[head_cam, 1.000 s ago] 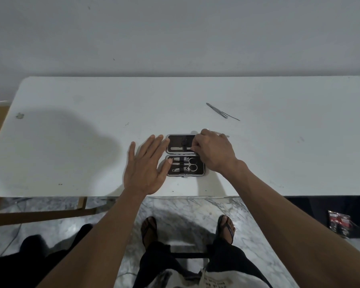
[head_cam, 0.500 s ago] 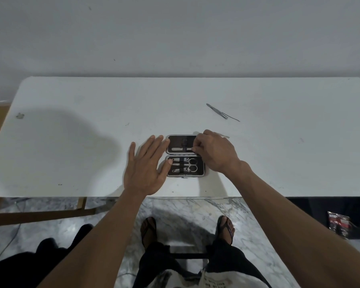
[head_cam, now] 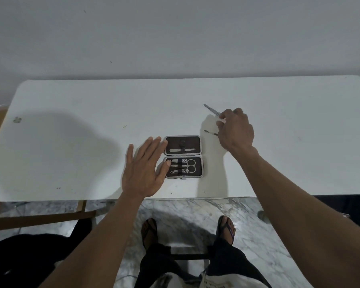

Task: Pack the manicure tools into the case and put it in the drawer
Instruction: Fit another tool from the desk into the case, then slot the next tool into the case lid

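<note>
The manicure case [head_cam: 196,142] lies open on the white table [head_cam: 71,163], brown lining up. A nail file [head_cam: 182,150] is strapped in its far half. Clippers [head_cam: 178,161] and scissors [head_cam: 190,165] sit in the near half. My left hand [head_cam: 142,173] rests flat beside the case, its fingertips and thumb touching the case's left edge. My right hand [head_cam: 235,129] is beyond and to the right of the case, fingers curled, pinching the near end of the tweezers [head_cam: 211,110], which still lie on the table. Another thin tool [head_cam: 210,132] pokes out from under that hand.
The table's near edge [head_cam: 175,198] runs just below the case. A wall stands behind the table. My sandalled feet [head_cam: 149,231] stand on the marble floor below. A wooden frame [head_cam: 40,219] is at the lower left.
My right hand left the far half of the case and moved up and right to the tweezers, uncovering the nail file. My left hand and the case stayed put.
</note>
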